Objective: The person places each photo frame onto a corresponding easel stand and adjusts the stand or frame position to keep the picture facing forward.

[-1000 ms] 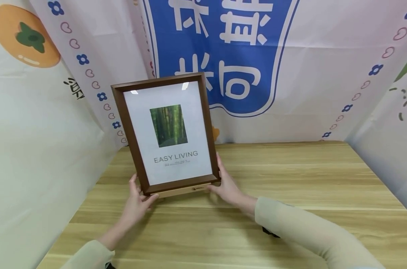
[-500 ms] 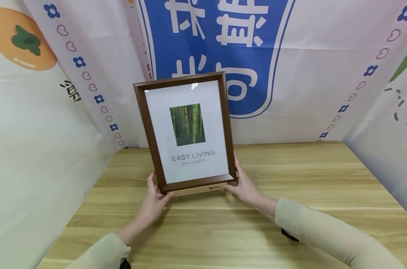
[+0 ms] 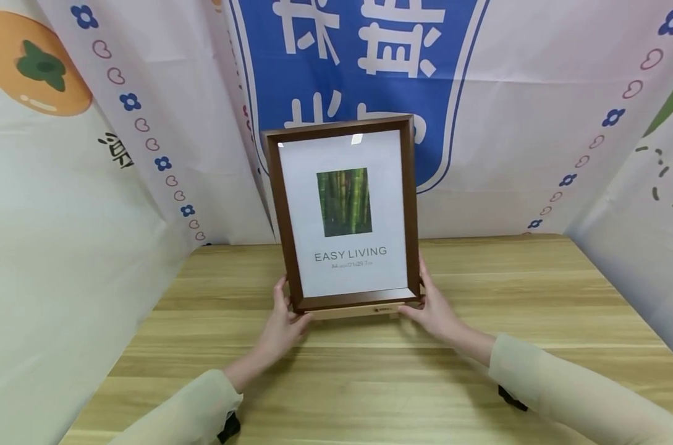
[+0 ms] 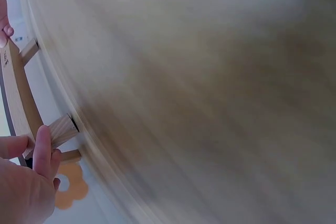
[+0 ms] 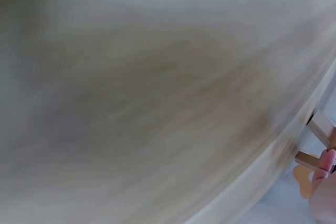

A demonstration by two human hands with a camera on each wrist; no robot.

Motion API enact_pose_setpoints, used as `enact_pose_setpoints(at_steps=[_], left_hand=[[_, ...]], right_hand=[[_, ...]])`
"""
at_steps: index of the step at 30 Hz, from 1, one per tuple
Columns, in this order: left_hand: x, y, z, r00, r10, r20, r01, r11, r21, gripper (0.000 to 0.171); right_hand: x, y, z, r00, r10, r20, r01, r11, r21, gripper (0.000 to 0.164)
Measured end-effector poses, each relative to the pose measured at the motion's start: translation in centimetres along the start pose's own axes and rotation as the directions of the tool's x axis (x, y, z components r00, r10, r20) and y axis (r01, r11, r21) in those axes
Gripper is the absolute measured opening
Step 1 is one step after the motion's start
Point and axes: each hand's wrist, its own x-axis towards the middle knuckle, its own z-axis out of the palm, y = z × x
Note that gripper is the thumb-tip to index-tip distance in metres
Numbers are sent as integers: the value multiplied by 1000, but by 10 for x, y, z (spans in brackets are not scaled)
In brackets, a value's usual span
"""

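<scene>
A brown picture frame [image 3: 346,272] with a bamboo picture and the words EASY LIVING stands on the ledge of a small wooden easel [image 3: 347,313], leaning slightly left. My left hand [image 3: 283,327] grips the lower left corner, its thumb on the ledge. At the lower right corner my right hand [image 3: 437,314] holds the ledge and frame between thumb and fingers. The left wrist view shows the easel's ledge [image 4: 22,95] and its short legs, whose ends are close over the tabletop. In the right wrist view, only part of the right hand [image 5: 323,182] shows beside the easel legs.
The wood-grain table [image 3: 336,383] reaches back to a white cloth [image 3: 508,154] with a blue printed panel. Patterned cloth walls [image 3: 52,259] close in the left and right sides.
Both hands have carried the frame and easel to the right across the table, to near its middle. The frame is now a little more upright. Both hands keep their hold.
</scene>
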Motion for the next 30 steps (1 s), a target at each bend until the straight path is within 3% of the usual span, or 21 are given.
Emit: enact_pose_setpoints(at_steps=[8, 15, 30], left_hand=[[9, 8, 20, 999, -27, 40, 27, 1000, -3, 98], [15, 15, 37, 998, 10, 58, -12, 999, 45, 99], [27, 23, 57, 998, -14, 68, 9, 997, 75, 102]], right_hand=[[-14, 6, -21, 999, 12, -29, -13, 999, -33, 120], [-23, 14, -36, 998, 26, -50, -27, 999, -19, 121], [-28, 17, -56, 997, -23, -72, 22, 1000, -21, 119]])
